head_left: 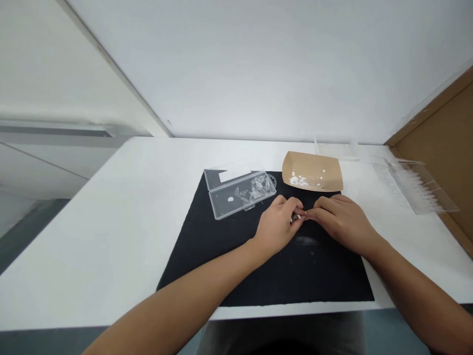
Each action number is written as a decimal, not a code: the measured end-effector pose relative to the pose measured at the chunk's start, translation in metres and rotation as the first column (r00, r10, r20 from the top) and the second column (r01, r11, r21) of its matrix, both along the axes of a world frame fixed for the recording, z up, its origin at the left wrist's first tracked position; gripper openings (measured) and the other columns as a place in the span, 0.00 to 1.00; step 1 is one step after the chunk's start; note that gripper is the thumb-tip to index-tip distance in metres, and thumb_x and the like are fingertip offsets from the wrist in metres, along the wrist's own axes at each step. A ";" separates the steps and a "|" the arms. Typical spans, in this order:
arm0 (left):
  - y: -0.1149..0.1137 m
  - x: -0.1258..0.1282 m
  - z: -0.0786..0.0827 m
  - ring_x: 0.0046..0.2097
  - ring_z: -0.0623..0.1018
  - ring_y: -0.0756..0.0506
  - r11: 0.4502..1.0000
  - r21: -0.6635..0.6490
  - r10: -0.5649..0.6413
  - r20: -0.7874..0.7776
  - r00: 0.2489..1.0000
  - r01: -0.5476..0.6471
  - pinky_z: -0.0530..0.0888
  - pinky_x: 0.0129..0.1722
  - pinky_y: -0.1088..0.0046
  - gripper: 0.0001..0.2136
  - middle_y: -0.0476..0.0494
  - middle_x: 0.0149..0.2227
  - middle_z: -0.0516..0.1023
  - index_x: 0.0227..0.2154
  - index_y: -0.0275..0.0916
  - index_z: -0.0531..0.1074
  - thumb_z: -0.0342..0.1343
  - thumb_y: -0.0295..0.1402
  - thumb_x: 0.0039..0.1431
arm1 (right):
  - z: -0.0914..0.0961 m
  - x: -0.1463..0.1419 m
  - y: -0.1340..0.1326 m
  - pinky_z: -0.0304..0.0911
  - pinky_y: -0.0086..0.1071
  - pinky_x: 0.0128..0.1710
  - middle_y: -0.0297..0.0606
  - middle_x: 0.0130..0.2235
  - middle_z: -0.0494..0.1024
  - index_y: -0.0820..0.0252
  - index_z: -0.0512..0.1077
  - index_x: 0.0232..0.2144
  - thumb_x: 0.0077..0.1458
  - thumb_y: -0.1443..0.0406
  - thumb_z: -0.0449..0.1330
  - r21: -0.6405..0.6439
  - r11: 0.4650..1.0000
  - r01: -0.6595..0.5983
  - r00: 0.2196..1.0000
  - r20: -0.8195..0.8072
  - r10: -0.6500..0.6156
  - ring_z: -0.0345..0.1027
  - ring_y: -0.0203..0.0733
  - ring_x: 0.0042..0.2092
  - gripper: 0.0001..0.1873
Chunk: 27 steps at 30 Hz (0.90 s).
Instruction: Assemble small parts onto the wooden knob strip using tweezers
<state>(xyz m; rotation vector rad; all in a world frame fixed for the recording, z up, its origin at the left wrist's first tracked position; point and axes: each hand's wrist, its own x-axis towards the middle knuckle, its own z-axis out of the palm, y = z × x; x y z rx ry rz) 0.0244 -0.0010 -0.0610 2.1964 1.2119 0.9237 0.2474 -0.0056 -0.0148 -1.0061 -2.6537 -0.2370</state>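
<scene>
My left hand (277, 224) is closed over the black mat (273, 276), its fingertips around a small object (296, 217) with white and brownish-gold spots. The fingers cover most of it, so its kind does not show. From the other side, my right hand (342, 219) meets it with thumb and forefinger pinched together. Whatever sits in that pinch is too small to name. Just beyond my left hand lies an open clear plastic case (218, 213), holding clear pointed-oval pieces (260, 185) and one white oval piece (230, 199).
Behind my right hand stands a brown paper tray (314, 167) with many small white bits (298, 180) in it. Farther right on the white table (111, 236) is a clear plastic rack (421, 190). A brown board (443, 148) borders the right side; a white wall rises behind.
</scene>
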 end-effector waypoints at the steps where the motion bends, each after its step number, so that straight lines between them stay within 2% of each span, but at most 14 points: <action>1: 0.000 0.000 0.000 0.45 0.75 0.41 1.000 -0.007 0.002 -0.001 1.000 -0.002 0.73 0.38 0.66 0.11 0.50 0.39 0.85 0.44 0.44 0.71 0.66 0.28 0.63 | 0.000 0.000 0.000 0.57 0.38 0.40 0.37 0.37 0.79 0.55 0.78 0.45 0.72 0.68 0.56 0.001 1.000 -0.003 1.000 0.003 0.003 0.67 0.41 0.35 0.11; 10: 0.000 0.000 0.005 0.45 0.74 0.42 0.998 -0.061 0.000 -0.027 1.000 -0.001 0.73 0.41 0.66 0.09 0.52 0.40 0.85 0.43 0.43 0.71 0.64 0.28 0.65 | 0.000 0.004 0.002 0.56 0.37 0.39 0.35 0.37 0.78 0.53 0.79 0.45 0.72 0.68 0.56 0.024 0.999 -0.028 0.999 0.018 0.027 0.65 0.40 0.34 0.11; 14: 0.000 -0.001 0.002 0.44 0.73 0.42 1.000 -0.022 -0.014 -0.022 1.000 0.014 0.72 0.41 0.65 0.07 0.52 0.40 0.85 0.42 0.43 0.72 0.64 0.29 0.66 | 0.005 0.011 0.006 0.56 0.36 0.38 0.34 0.36 0.78 0.53 0.79 0.43 0.72 0.61 0.59 0.029 1.000 -0.012 0.999 -0.048 0.013 0.67 0.38 0.34 0.08; 17: 0.000 -0.002 -0.001 0.42 0.72 0.42 0.997 0.064 -0.040 -0.013 0.999 0.041 0.72 0.41 0.65 0.03 0.50 0.39 0.84 0.40 0.43 0.75 0.63 0.29 0.67 | 0.011 0.022 0.010 0.55 0.36 0.35 0.35 0.35 0.79 0.56 0.78 0.38 0.72 0.56 0.59 0.112 0.982 0.155 0.986 -0.085 -0.146 0.68 0.38 0.32 0.13; 19: 0.001 -0.002 -0.003 0.40 0.71 0.43 0.990 0.127 -0.063 -0.004 0.998 0.063 0.72 0.41 0.65 0.02 0.48 0.37 0.84 0.41 0.43 0.78 0.62 0.29 0.68 | 0.015 0.032 0.012 0.52 0.36 0.32 0.36 0.36 0.80 0.57 0.77 0.36 0.72 0.55 0.58 0.141 0.935 0.326 0.944 -0.101 -0.314 0.69 0.38 0.32 0.16; 22: 0.002 -0.002 -0.005 0.38 0.71 0.43 0.978 0.192 -0.088 0.003 0.996 0.086 0.72 0.41 0.63 0.04 0.47 0.35 0.84 0.42 0.42 0.80 0.61 0.29 0.69 | 0.020 0.050 0.016 0.46 0.36 0.28 0.37 0.35 0.80 0.57 0.76 0.35 0.73 0.53 0.54 0.096 0.846 0.524 0.852 -0.073 -0.519 0.69 0.39 0.32 0.20; 24: 0.004 -0.002 -0.005 0.38 0.72 0.43 0.971 0.219 -0.096 0.011 0.995 0.092 0.73 0.41 0.63 0.04 0.47 0.35 0.84 0.42 0.41 0.81 0.61 0.29 0.69 | 0.022 0.064 0.019 0.47 0.35 0.28 0.36 0.35 0.81 0.56 0.76 0.35 0.73 0.52 0.54 0.005 0.825 0.565 0.824 -0.044 -0.564 0.70 0.40 0.33 0.19; 27: 0.006 -0.003 -0.007 0.40 0.74 0.43 0.963 0.251 -0.115 0.038 0.993 0.102 0.75 0.43 0.62 0.04 0.45 0.36 0.85 0.42 0.40 0.81 0.62 0.29 0.68 | 0.025 0.084 0.021 0.50 0.35 0.30 0.37 0.39 0.82 0.52 0.78 0.39 0.71 0.50 0.55 -0.121 0.832 0.542 0.839 0.026 -0.543 0.72 0.43 0.36 0.18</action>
